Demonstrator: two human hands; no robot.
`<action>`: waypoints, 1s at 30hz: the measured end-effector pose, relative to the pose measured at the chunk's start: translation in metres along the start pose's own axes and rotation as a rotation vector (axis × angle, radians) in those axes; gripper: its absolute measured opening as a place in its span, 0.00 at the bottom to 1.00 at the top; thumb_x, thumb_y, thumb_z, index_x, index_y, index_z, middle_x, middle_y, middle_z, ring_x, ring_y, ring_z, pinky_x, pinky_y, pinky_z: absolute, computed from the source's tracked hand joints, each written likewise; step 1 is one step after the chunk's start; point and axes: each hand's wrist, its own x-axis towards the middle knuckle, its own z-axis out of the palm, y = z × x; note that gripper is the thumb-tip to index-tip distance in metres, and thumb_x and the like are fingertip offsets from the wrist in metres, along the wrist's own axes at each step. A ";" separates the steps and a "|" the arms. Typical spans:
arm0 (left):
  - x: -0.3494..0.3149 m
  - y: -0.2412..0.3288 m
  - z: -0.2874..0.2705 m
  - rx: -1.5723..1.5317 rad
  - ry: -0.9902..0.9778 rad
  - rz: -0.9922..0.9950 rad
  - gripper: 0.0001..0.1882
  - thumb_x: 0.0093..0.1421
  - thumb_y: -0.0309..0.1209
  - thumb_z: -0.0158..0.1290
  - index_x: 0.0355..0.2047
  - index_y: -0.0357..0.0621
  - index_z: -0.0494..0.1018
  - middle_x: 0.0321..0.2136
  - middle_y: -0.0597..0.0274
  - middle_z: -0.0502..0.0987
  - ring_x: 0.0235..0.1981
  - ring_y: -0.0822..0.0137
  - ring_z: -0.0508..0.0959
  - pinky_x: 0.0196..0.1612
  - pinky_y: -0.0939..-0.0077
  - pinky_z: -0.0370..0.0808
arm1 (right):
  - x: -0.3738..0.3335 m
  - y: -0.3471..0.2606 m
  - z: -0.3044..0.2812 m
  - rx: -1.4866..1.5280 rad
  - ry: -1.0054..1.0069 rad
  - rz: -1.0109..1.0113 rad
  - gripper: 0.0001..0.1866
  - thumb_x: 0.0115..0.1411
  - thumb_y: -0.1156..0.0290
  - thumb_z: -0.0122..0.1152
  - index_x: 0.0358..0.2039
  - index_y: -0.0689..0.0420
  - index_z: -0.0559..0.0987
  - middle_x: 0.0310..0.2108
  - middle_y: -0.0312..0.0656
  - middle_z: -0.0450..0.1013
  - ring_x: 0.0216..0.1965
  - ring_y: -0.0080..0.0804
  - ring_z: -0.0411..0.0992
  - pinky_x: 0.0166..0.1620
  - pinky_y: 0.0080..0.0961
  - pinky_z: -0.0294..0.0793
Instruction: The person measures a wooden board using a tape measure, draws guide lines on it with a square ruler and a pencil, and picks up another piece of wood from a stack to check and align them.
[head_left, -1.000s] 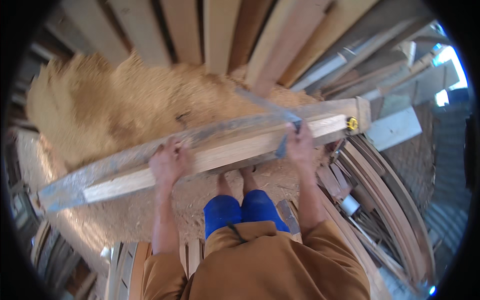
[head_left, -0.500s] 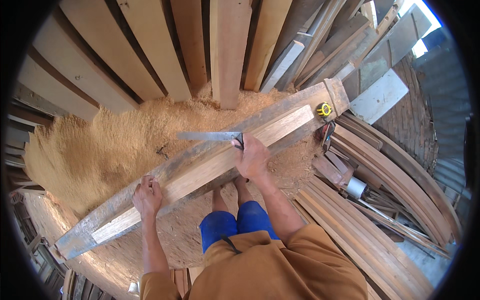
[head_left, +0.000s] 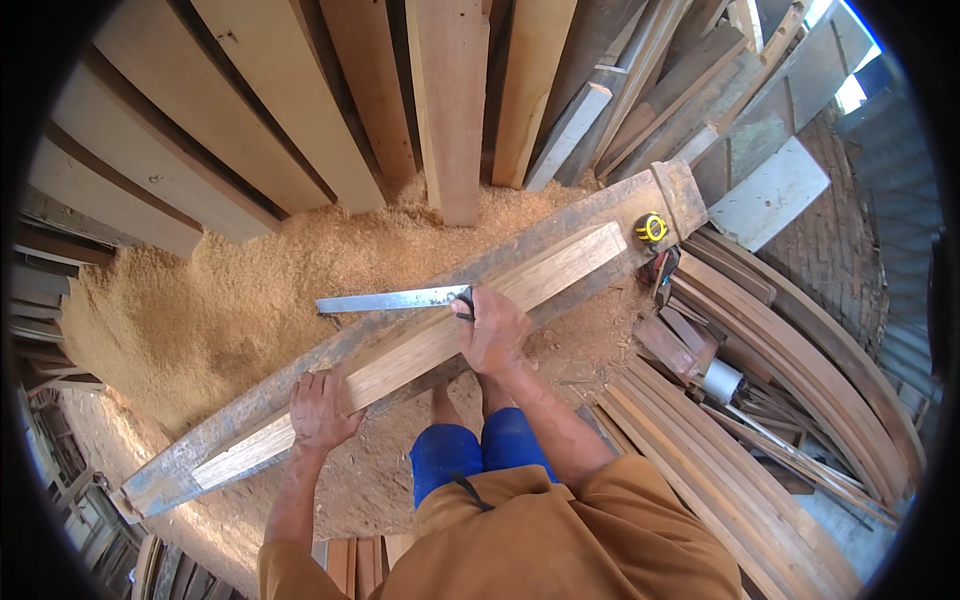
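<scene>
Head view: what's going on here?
A person has a saw in the right hand, its blade pointing left across the bench's far edge. The left hand is on a pale board that lies along the bench. Whether the blade touches wood is hard to tell. A yellow and black tape measure sits just past the board's right end, and sawdust is heaped beyond the bench.

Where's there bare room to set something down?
The dark beam looks bare at its left end, beyond the light board; so does the dirt floor between the left forearm and the blue shorts. Crowded: mid-beam, where the left hand rests and the right hand holds the saw; and rightward, among stacked planks.
</scene>
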 end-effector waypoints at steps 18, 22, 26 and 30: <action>-0.001 0.005 0.009 0.037 0.135 -0.055 0.39 0.37 0.47 0.75 0.51 0.48 0.77 0.39 0.55 0.79 0.42 0.50 0.77 0.48 0.52 0.73 | 0.045 0.072 -0.082 0.334 0.152 0.346 0.13 0.73 0.63 0.56 0.40 0.61 0.78 0.26 0.44 0.73 0.30 0.37 0.72 0.37 0.40 0.72; -0.001 0.006 0.009 0.033 0.154 -0.053 0.40 0.36 0.47 0.75 0.50 0.48 0.77 0.39 0.55 0.79 0.42 0.50 0.78 0.47 0.52 0.74 | 0.059 0.167 -0.144 0.458 0.468 0.478 0.13 0.76 0.63 0.56 0.40 0.59 0.80 0.28 0.28 0.69 0.30 0.18 0.64 0.34 0.25 0.66; -0.003 0.005 0.007 0.043 0.146 -0.053 0.40 0.37 0.47 0.75 0.51 0.48 0.76 0.38 0.55 0.79 0.41 0.50 0.78 0.46 0.52 0.74 | 0.059 0.247 -0.155 0.524 0.471 0.545 0.14 0.75 0.64 0.57 0.42 0.62 0.83 0.30 0.30 0.73 0.34 0.19 0.67 0.40 0.24 0.69; 0.000 0.007 0.009 0.054 0.181 -0.023 0.39 0.39 0.47 0.75 0.51 0.46 0.76 0.38 0.55 0.79 0.40 0.50 0.78 0.45 0.53 0.74 | 0.047 0.305 -0.129 0.286 0.259 0.794 0.16 0.74 0.62 0.57 0.44 0.63 0.84 0.30 0.35 0.77 0.34 0.24 0.72 0.41 0.30 0.72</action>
